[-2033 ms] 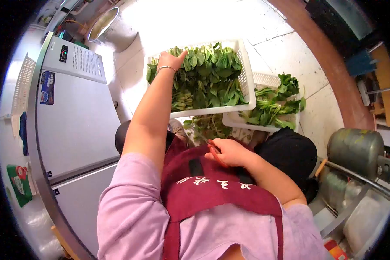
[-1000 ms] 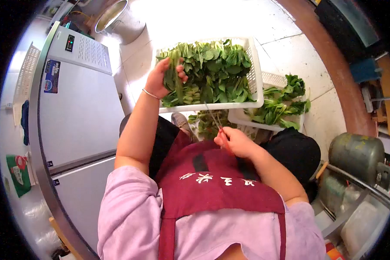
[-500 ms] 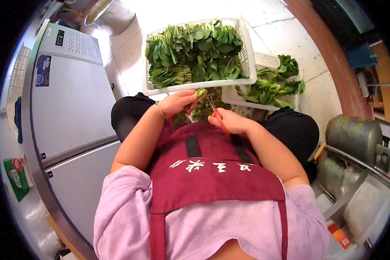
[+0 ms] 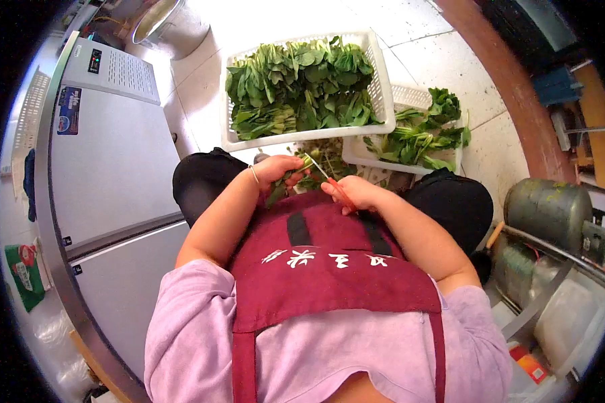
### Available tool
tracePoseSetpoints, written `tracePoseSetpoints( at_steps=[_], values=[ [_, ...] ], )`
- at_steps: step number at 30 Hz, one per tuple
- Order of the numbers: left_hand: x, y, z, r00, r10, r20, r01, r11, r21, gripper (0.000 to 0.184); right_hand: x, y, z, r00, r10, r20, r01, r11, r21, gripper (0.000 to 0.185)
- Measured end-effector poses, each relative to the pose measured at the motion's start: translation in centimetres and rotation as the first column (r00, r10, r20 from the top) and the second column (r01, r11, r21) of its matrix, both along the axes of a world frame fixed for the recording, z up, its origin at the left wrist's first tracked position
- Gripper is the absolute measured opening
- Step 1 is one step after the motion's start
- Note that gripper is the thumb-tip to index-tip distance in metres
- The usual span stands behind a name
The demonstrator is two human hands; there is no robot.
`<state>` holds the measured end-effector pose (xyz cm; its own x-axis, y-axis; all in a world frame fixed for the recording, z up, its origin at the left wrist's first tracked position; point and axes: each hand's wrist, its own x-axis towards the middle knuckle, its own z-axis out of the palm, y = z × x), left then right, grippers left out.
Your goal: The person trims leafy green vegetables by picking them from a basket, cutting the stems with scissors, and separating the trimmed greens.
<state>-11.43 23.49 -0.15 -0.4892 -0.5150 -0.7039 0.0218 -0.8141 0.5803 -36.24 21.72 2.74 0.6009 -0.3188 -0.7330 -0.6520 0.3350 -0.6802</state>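
My left hand (image 4: 279, 170) is closed around a stalk of leafy greens (image 4: 307, 162), its cut end pointing right and its leaves hanging below my fingers. In my right hand (image 4: 360, 193) is a pair of scissors (image 4: 340, 191) with red handles. Their blades reach up and left, and the tips are close to the stalk's end; whether they touch it I cannot tell. Beyond my hands stands a white plastic basket (image 4: 302, 139) filled with rows of greens (image 4: 309, 74). Leafy scraps (image 4: 329, 156) lie on the floor between my hands and the basket.
To the right, a smaller white basket (image 4: 400, 164) holds loose greens (image 4: 430, 138). A steel refrigerator (image 4: 117, 161) stands at the left, with a metal pot (image 4: 175, 30) behind it. A gas cylinder (image 4: 547, 208) and a metal rack (image 4: 557, 252) are at the right.
Both hands have come slightly down toward my lap. The stalk's end has dropped lower, and the scissor blades now look closer together and point more to the left.
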Motion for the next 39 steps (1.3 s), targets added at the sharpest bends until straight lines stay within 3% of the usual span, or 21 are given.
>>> tracePoseSetpoints(
  at_steps=[3,5,6,7,11,13,15,16,17,19,21,23,25,26,27,29,31,33,37,39],
  values=[
    [0.4,-0.4,0.4,1.000,-0.006,0.009,0.006,1.000,-0.005,0.027,0.3,-0.3,0.2,0.997,0.062,-0.041,-0.064,0.995,-0.072,0.065],
    [0.4,-1.0,2.0,0.987,0.022,0.157,-0.002,0.992,-0.126,0.026,0.3,-0.7,0.4,0.991,0.120,-0.063,-0.129,0.980,-0.151,0.066],
    [0.5,-1.7,2.5,0.958,0.083,0.274,-0.020,0.974,-0.226,0.026,0.3,-0.8,0.8,0.984,0.140,-0.107,-0.165,0.947,-0.274,0.065],
    [0.6,-2.8,3.4,0.958,0.082,0.276,-0.018,0.974,-0.227,0.026,0.2,-0.9,1.0,0.976,0.154,-0.156,-0.204,0.899,-0.388,0.065],
    [0.9,-8.5,3.4,0.851,0.416,0.320,-0.258,0.863,-0.434,0.027,-0.1,-1.3,1.1,0.926,0.234,-0.297,-0.351,0.824,-0.445,0.062],
    [-1.0,-11.2,4.1,0.799,0.425,0.425,-0.259,0.881,-0.395,0.029,0.0,-1.1,0.5,0.921,0.266,-0.284,-0.373,0.812,-0.450,0.061],
    [-0.6,-14.6,-1.0,0.655,0.275,0.704,0.050,0.913,-0.404,0.039,-0.1,-0.8,1.1,0.922,0.308,-0.234,-0.383,0.809,-0.445,0.060],
    [0.1,-16.3,-6.1,0.498,0.285,0.819,0.182,0.889,-0.420,0.043,-0.1,-0.7,1.1,0.920,0.319,-0.226,-0.389,0.808,-0.443,0.060],
    [-2.3,-16.0,-2.5,0.287,0.132,0.949,0.395,0.886,-0.242,0.046,-0.1,-0.7,0.8,0.919,0.330,-0.217,-0.394,0.806,-0.442,0.060],
    [-2.9,-16.4,-4.6,0.262,0.157,0.952,0.288,0.929,-0.233,0.047,-0.2,-0.7,0.3,0.922,0.341,-0.182,-0.387,0.802,-0.455,0.059],
    [-2.2,-17.1,-8.3,0.174,0.048,0.984,0.492,0.861,-0.129,0.050,-0.2,-0.8,0.2,0.921,0.333,-0.201,-0.389,0.795,-0.466,0.057],
    [-3.1,-16.3,-5.0,0.197,0.013,0.980,0.434,0.895,-0.099,0.050,-0.2,-1.0,1.0,0.920,0.336,-0.203,-0.392,0.794,-0.464,0.056],
    [-3.6,-15.6,-1.1,0.126,-0.173,0.977,0.671,0.740,0.044,0.049,-0.2,-0.9,1.0,0.933,0.319,-0.166,-0.359,0.796,-0.487,0.054],
    [-3.4,-15.4,-0.1,0.061,-0.185,0.981,0.731,0.678,0.082,0.049,-0.2,-0.9,1.4,0.934,0.316,-0.167,-0.357,0.795,-0.490,0.055],
    [-3.3,-15.4,2.1,0.058,-0.183,0.981,0.731,0.678,0.083,0.049,-0.2,-0.8,1.5,0.935,0.315,-0.165,-0.355,0.794,-0.494,0.055],
    [-2.7,-15.5,6.7,0.043,-0.014,0.999,0.749,0.662,-0.023,0.054,-0.2,-0.7,1.6,0.937,0.316,-0.152,-0.347,0.778,-0.523,0.056],
    [-0.2,-17.2,8.3,0.142,0.247,0.959,0.629,0.725,-0.279,0.050,0.0,-0.5,0.8,0.939,0.313,-0.141,-0.339,0.780,-0.526,0.057],
    [3.0,-19.6,7.9,0.059,0.456,0.888,0.491,0.761,-0.424,0.051,0.0,-0.6,1.1,0.937,0.322,-0.135,-0.342,0.769,-0.540,0.054],
    [6.9,-22.4,5.5,0.035,0.509,0.860,0.303,0.814,-0.495,0.052,0.2,-0.9,1.3,0.937,0.328,-0.123,-0.342,0.776,-0.530,0.051],
    [7.1,-23.1,4.6,0.025,0.424,0.905,0.187,0.888,-0.421,0.055,0.2,-1.0,1.3,0.928,0.339,-0.153,-0.368,0.781,-0.504,0.049]
  ],
)
